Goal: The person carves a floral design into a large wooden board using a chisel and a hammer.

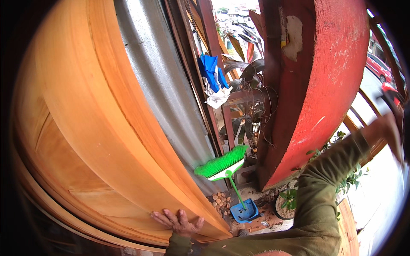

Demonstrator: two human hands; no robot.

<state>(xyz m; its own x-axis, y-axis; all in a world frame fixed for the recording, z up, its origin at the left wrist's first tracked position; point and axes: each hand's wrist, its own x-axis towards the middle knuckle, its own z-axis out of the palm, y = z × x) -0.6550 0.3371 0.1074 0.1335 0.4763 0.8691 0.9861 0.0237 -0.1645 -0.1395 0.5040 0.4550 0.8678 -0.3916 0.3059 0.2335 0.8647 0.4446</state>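
Rests the left hand [183, 228] with spread, ungripping fingers [183, 217] on the orange-brown panelled wooden door [124, 158] beneath them, apparently to steady it, and holds the blurred right hand [388, 128] far to their right, too unclear to tell open from closed.

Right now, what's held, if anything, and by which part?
Right hand: apparently a blurred, partly red tool, grip point unclear. Left hand: nothing; fingers lie spread on the door.

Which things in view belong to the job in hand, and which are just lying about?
Apparently in use:
wooden panel, touched by the left hand
blurred red-and-black object at the right hand

Seemingly just about:
green broom, bristles up
blue dustpan
crumpled blue-and-white wad
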